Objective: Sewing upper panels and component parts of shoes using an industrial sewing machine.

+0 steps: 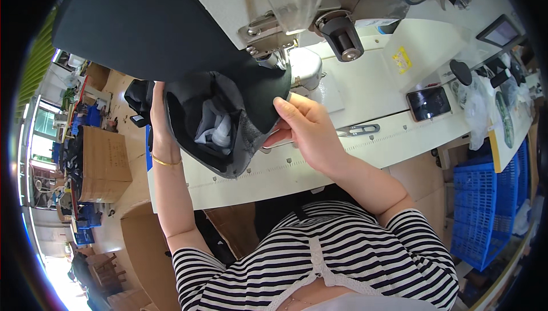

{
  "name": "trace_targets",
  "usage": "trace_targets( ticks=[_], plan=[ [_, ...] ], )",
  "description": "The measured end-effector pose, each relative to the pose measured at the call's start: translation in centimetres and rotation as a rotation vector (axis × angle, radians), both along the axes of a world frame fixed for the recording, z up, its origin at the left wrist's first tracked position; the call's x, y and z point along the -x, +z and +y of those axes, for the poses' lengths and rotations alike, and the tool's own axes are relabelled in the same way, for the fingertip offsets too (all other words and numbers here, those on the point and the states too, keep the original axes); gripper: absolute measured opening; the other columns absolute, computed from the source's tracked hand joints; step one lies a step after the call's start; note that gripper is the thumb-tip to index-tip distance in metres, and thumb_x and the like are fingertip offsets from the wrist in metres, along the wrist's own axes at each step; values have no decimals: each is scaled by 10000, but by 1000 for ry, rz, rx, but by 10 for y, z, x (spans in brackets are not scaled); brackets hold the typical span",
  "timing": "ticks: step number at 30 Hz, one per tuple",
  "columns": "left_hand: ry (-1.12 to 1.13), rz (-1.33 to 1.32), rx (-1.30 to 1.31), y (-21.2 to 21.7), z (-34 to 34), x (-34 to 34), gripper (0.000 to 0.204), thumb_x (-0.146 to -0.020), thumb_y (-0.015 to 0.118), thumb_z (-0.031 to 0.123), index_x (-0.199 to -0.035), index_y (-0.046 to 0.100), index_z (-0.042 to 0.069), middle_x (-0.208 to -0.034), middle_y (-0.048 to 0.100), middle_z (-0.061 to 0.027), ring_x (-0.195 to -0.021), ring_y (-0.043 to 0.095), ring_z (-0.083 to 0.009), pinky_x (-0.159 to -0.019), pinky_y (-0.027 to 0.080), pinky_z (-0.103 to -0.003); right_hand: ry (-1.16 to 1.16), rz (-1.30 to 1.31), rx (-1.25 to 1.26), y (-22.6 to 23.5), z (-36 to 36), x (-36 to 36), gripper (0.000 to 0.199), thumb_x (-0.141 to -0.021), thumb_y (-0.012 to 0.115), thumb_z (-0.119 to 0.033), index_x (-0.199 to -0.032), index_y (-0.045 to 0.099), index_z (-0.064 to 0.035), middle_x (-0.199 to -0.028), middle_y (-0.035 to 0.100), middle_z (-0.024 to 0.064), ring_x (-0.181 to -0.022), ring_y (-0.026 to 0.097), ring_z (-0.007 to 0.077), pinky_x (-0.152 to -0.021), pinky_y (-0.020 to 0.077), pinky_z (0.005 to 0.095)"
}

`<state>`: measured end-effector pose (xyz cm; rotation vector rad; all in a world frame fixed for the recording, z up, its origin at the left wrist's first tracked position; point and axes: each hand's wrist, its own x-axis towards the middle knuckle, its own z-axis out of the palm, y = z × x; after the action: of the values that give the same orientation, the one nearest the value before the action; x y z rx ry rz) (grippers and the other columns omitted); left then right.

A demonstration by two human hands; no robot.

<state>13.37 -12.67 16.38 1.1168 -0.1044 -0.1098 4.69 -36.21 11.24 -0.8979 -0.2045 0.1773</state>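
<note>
Pinched between thumb and fingers, the right hand point(305, 125) had its grip on the edge of a dark cap point(222, 122), at the point where the flat black brim met the crown. The left hand point(158, 111) was mostly hidden behind the cap's far side; its grip seemed to be closed on the fabric there, though the fingers could not be seen. A thin gold bangle point(166, 162) sat on that wrist.

The cap was held up above the white desk point(365, 83), right under the head of an industrial sewing machine point(297, 3), touching or nearly touching the needle area. It was turned open side toward the camera, showing a grey mesh-like lining and a crumpled pale insert in the hollow. Its black brim spread wide toward the upper left.

A dark phone point(428, 103) lay on the desk, well to the right, and a blue plastic crate point(485, 208) stood beside the desk.
</note>
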Motion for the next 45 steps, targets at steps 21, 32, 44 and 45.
trace_targets(
  ticks=[21,32,44,45],
  plan=[
    [429,-407,-416,6,-33,71,633,-1011,249,461,-1247,500,-70,-1225,561,-131,-1125,533,-196,-984,395,-305,-169,-55,473,2,-20,4,251,-989,467,-227,-926,571,-8,-792,492,-56,-731,400,26,-662,359,201],
    [522,-539,-484,-2,-37,57,659,-1014,226,481,-1221,513,-75,-1203,568,-108,-1080,529,-167,-954,389,-284,-164,-34,387,-2,-21,-4,299,-1003,414,-270,-1019,584,-25,-846,519,-49,-754,457,33,-687,399,217],
    [482,-506,-408,1,-39,52,640,-1011,269,480,-1219,515,-73,-1202,569,-102,-1099,508,-160,-981,355,-276,-289,-110,430,-2,-11,-1,346,-996,420,-316,-762,432,-61,-627,357,-52,-604,326,44,-539,311,255],
    [468,-513,-381,2,-39,52,629,-1012,272,473,-1217,517,-70,-1199,570,-103,-1100,509,-160,-980,356,-277,-286,-113,431,-3,-10,1,346,-996,420,-316,-762,432,-61,-627,357,-52,-604,326,44,-539,311,255]
  ],
)
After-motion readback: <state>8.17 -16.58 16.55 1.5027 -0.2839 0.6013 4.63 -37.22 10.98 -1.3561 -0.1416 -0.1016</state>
